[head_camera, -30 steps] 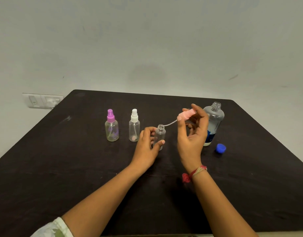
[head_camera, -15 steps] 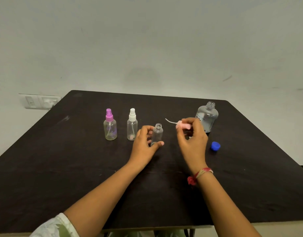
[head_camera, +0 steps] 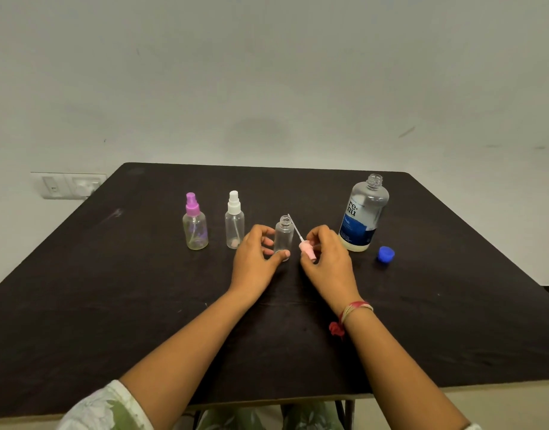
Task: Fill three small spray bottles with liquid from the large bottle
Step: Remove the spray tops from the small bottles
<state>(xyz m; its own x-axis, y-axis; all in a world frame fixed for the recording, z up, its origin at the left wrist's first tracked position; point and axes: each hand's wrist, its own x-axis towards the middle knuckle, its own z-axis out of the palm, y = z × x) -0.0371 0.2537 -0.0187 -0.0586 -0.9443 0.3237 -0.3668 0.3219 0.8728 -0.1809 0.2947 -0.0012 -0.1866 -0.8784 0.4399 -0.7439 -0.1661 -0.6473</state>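
Refill is starting | left hand (head_camera: 254,256) is gripping the uncapped small bottle (head_camera: 284,235) on the table (head_camera: 142,305) | right hand (head_camera: 325,259) is pinching its pink spray head (head_camera: 308,250) | best laying that aside before lifting the large bottle (head_camera: 363,212).

black table (head_camera: 111,290), spray bottles (head_camera: 195,231), large bottle (head_camera: 361,218), cap (head_camera: 386,253)

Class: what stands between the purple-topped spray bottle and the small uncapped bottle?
The white-topped spray bottle, upright, stands between the purple-topped spray bottle and the small uncapped bottle, as the head view shows.
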